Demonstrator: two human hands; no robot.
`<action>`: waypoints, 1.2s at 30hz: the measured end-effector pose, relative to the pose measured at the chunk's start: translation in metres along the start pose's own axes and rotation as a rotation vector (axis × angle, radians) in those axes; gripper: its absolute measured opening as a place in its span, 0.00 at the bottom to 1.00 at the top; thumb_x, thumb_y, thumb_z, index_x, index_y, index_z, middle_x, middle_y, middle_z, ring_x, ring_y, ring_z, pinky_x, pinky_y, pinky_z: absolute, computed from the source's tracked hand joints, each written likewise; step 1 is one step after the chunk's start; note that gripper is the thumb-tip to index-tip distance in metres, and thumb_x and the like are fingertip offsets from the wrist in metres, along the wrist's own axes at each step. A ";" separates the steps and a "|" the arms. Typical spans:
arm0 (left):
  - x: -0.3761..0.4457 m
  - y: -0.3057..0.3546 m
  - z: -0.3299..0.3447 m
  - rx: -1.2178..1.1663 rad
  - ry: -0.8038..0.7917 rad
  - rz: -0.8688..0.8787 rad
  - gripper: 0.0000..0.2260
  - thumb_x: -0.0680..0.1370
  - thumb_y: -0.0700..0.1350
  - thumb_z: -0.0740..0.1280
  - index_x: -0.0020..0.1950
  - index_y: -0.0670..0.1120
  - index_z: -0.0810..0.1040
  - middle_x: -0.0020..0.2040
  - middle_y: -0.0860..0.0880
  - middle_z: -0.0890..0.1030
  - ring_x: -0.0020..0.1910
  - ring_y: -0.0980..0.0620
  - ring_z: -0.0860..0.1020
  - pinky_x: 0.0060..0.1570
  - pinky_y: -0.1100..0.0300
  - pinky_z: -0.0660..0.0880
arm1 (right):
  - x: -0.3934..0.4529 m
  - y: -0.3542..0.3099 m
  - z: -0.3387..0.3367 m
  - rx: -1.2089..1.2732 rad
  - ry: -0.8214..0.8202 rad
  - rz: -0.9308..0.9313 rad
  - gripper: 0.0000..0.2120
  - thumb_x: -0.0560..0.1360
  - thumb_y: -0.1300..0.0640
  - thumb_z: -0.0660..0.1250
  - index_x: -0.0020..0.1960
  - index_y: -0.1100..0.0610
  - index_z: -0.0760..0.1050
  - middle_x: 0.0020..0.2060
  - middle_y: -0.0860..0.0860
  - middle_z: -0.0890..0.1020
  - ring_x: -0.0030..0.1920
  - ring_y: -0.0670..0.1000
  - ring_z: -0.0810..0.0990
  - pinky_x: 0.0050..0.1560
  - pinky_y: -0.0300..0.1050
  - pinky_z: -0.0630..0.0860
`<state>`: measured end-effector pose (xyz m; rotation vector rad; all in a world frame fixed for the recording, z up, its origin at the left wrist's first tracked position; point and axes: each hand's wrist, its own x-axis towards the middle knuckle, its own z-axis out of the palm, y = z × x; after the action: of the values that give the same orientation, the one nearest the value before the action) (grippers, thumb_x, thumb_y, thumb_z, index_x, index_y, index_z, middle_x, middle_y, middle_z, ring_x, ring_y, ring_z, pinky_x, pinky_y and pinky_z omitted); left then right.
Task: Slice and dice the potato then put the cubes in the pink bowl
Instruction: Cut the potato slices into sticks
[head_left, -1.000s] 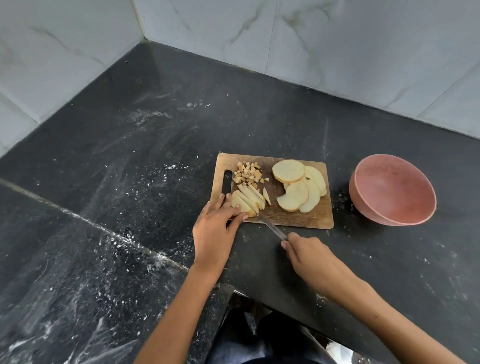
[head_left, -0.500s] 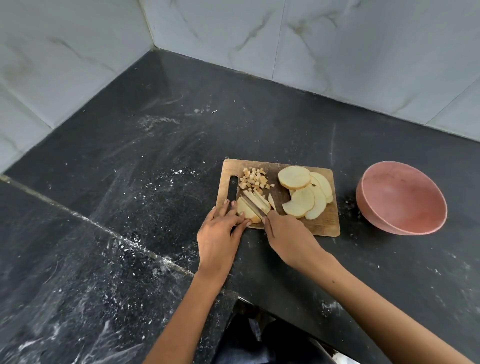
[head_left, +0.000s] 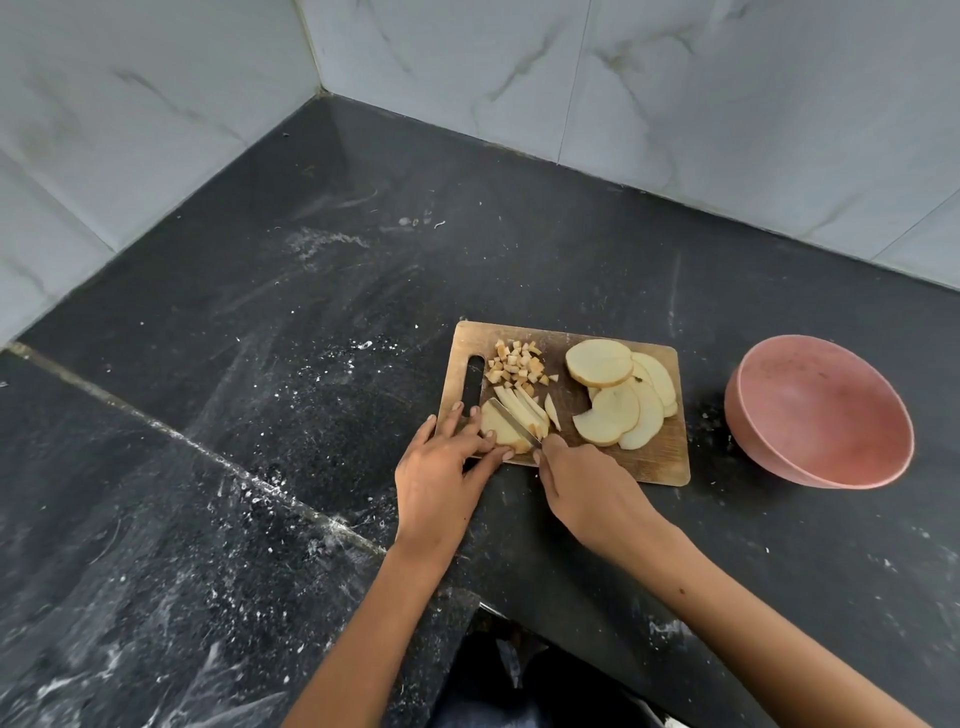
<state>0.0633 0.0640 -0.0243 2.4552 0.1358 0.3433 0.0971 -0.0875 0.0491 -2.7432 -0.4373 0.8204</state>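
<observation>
Left hand (head_left: 441, 462), fingers straight, presses a pale potato slice (head_left: 500, 427) at the near-left of the wooden cutting board (head_left: 660, 462). Right hand (head_left: 582, 486) grips a steel knife (head_left: 511, 420) across it. Cubes (head_left: 514, 364) lie far-left, slices (head_left: 618, 400) right. Potato: firm, likely slippery. Empty pink bowl (head_left: 818, 410) stands right; open table (head_left: 311, 312) around.

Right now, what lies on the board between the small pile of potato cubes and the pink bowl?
In the head view, a fanned stack of round potato slices lies between the cubes and the pink bowl, then bare dark counter.
</observation>
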 end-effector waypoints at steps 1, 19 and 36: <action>0.001 0.001 -0.001 0.004 -0.002 -0.007 0.09 0.71 0.51 0.74 0.46 0.47 0.86 0.58 0.50 0.81 0.65 0.54 0.74 0.67 0.56 0.65 | 0.003 -0.002 0.000 -0.001 0.011 -0.013 0.08 0.84 0.52 0.51 0.54 0.56 0.66 0.37 0.50 0.74 0.38 0.50 0.77 0.38 0.46 0.73; 0.000 0.006 0.000 0.054 0.031 -0.016 0.11 0.71 0.54 0.73 0.45 0.47 0.85 0.57 0.50 0.82 0.63 0.54 0.76 0.67 0.54 0.65 | -0.007 0.011 -0.004 0.245 0.059 0.036 0.12 0.83 0.50 0.52 0.47 0.53 0.70 0.39 0.49 0.77 0.37 0.46 0.76 0.37 0.41 0.72; 0.002 0.007 0.000 0.070 0.028 0.011 0.09 0.70 0.50 0.73 0.43 0.45 0.84 0.54 0.46 0.84 0.59 0.47 0.79 0.64 0.52 0.67 | -0.002 -0.018 0.004 -0.015 0.020 0.051 0.06 0.82 0.60 0.53 0.58 0.57 0.65 0.45 0.53 0.77 0.46 0.55 0.80 0.40 0.46 0.70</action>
<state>0.0652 0.0589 -0.0201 2.5222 0.1485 0.3838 0.0894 -0.0707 0.0522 -2.7850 -0.3724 0.8038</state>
